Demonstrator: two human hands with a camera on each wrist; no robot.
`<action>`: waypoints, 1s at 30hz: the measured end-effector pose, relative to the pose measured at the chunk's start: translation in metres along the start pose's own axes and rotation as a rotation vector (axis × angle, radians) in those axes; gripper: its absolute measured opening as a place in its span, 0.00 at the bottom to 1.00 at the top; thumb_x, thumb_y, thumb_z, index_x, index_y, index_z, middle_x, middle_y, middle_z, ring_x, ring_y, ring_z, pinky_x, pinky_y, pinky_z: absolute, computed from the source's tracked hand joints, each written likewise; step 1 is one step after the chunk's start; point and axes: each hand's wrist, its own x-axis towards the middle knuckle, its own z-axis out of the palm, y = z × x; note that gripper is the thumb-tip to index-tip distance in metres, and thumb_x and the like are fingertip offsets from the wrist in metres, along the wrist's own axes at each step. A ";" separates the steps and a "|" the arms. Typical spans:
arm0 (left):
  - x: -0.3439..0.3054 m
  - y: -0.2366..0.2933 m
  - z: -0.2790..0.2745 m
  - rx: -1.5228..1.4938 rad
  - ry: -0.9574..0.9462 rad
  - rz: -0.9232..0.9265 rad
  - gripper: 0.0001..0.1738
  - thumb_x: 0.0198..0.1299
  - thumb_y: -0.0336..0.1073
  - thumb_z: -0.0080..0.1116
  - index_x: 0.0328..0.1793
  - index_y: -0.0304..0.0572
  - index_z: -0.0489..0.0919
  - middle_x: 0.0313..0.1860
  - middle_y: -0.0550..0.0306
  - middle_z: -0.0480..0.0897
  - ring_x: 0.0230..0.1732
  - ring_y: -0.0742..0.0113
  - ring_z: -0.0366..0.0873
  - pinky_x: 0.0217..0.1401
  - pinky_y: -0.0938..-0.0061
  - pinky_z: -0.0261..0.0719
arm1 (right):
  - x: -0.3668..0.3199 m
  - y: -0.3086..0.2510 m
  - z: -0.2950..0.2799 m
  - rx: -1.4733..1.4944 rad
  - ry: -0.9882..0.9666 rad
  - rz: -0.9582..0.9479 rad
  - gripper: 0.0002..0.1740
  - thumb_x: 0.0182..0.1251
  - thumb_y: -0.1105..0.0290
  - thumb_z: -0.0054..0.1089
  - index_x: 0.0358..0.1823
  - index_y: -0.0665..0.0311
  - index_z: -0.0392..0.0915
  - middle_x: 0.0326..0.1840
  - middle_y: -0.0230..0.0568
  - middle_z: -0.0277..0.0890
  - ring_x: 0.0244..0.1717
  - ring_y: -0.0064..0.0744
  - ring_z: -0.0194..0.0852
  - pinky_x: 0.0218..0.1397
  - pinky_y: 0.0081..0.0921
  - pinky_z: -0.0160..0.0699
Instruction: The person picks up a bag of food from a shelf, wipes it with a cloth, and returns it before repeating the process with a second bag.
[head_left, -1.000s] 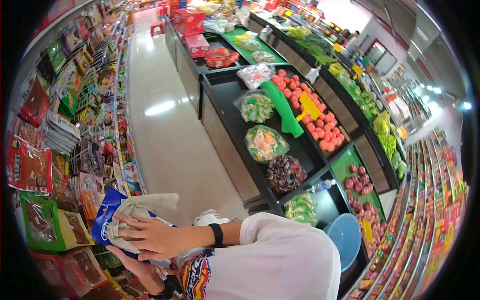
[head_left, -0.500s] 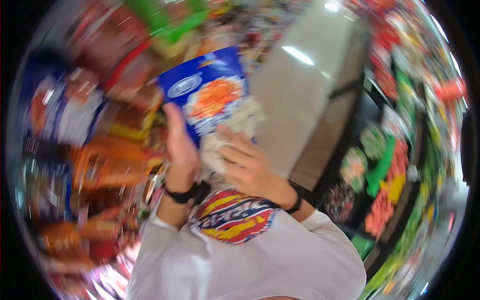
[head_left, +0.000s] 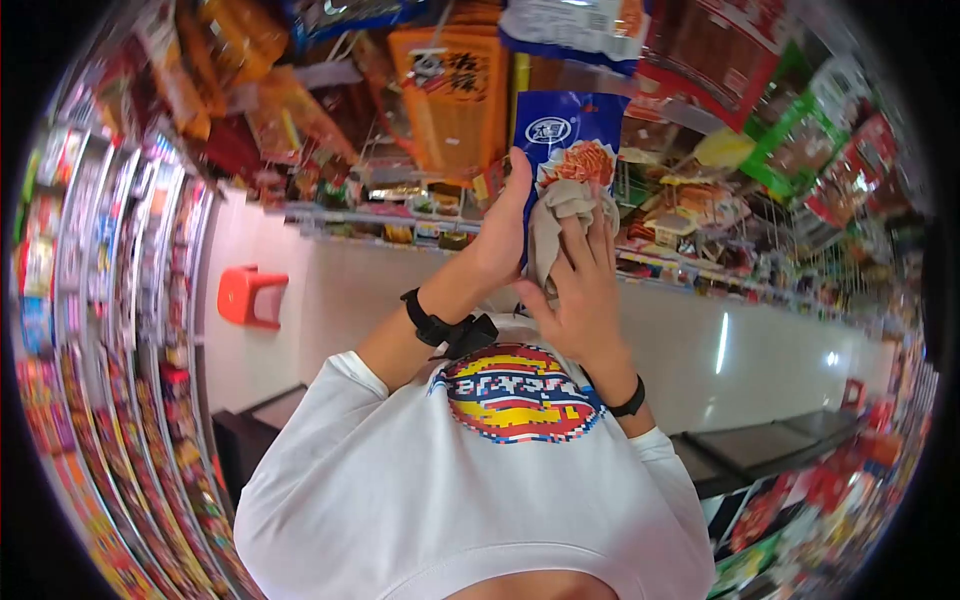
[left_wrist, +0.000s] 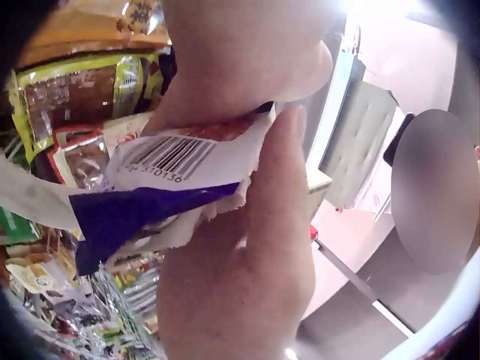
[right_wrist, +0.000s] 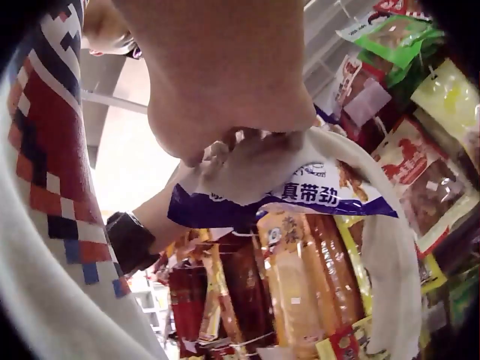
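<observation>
A blue snack bag point(head_left: 590, 112) with a picture of reddish food is held upright before the chest in the head view. My left hand point(head_left: 500, 225) grips it from the left side, thumb along its edge, the other fingers hidden behind. Over the lower front of the bag lies a grey-beige cloth point(head_left: 545, 238). My right hand point(head_left: 583, 295) holds this cloth against the bag, fingers pointing up. The left wrist view shows the bag's white back with a barcode point(left_wrist: 169, 159). Part of the cloth point(right_wrist: 401, 255) hangs in a long loop in the right wrist view.
Just beyond the bag hang packaged snacks on a rack, among them an orange packet point(head_left: 450, 100) and a red packet point(head_left: 710, 60). A red stool point(head_left: 250, 296) stands on the floor at left. Stocked shelves point(head_left: 130, 330) line the far left. Dark display stands point(head_left: 770, 440) are behind the person.
The view has swung from the aisle and produce stands to the snack rack. The bag has been raised in front of the chest, more upright, with both hands staying on it and the cloth.
</observation>
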 end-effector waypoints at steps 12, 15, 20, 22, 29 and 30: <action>-0.070 0.004 0.017 -0.256 0.346 0.507 0.37 0.74 0.64 0.35 0.73 0.41 0.65 0.65 0.47 0.76 0.62 0.51 0.79 0.65 0.55 0.78 | -0.050 0.016 0.001 0.294 -0.204 -0.469 0.15 0.47 0.68 0.71 0.28 0.73 0.79 0.56 0.50 0.77 0.72 0.67 0.63 0.57 0.61 0.71; -0.078 0.002 0.024 -0.151 0.469 0.591 0.35 0.75 0.62 0.36 0.71 0.40 0.67 0.64 0.47 0.78 0.60 0.52 0.80 0.64 0.55 0.79 | -0.064 0.025 -0.005 0.370 -0.195 -0.506 0.09 0.44 0.76 0.68 0.25 0.73 0.77 0.51 0.49 0.79 0.69 0.66 0.67 0.56 0.59 0.73; -0.080 0.000 0.035 -0.067 0.474 0.690 0.33 0.75 0.59 0.38 0.69 0.38 0.69 0.62 0.46 0.79 0.56 0.53 0.83 0.59 0.59 0.84 | -0.088 0.047 -0.013 0.341 -0.041 -0.381 0.08 0.43 0.83 0.64 0.28 0.74 0.78 0.50 0.54 0.78 0.67 0.61 0.71 0.55 0.53 0.76; -0.077 -0.001 0.031 -0.035 0.475 0.692 0.32 0.75 0.58 0.39 0.69 0.39 0.69 0.60 0.45 0.80 0.54 0.53 0.84 0.56 0.60 0.86 | -0.104 0.054 -0.023 0.313 -0.026 -0.312 0.10 0.52 0.82 0.64 0.38 0.76 0.81 0.58 0.57 0.77 0.67 0.61 0.72 0.58 0.50 0.77; -0.053 -0.015 0.036 -0.162 0.258 0.571 0.32 0.75 0.59 0.39 0.70 0.40 0.68 0.62 0.46 0.79 0.57 0.52 0.82 0.59 0.58 0.84 | -0.136 0.076 -0.044 0.714 0.521 0.253 0.27 0.73 0.70 0.57 0.67 0.81 0.66 0.67 0.56 0.70 0.62 0.39 0.73 0.66 0.32 0.69; -0.051 -0.017 0.042 -0.193 0.247 0.537 0.31 0.75 0.56 0.41 0.69 0.38 0.69 0.61 0.45 0.79 0.55 0.54 0.83 0.58 0.60 0.84 | -0.137 0.077 -0.049 0.705 0.536 0.258 0.27 0.73 0.70 0.57 0.67 0.81 0.66 0.67 0.56 0.70 0.62 0.39 0.73 0.66 0.32 0.69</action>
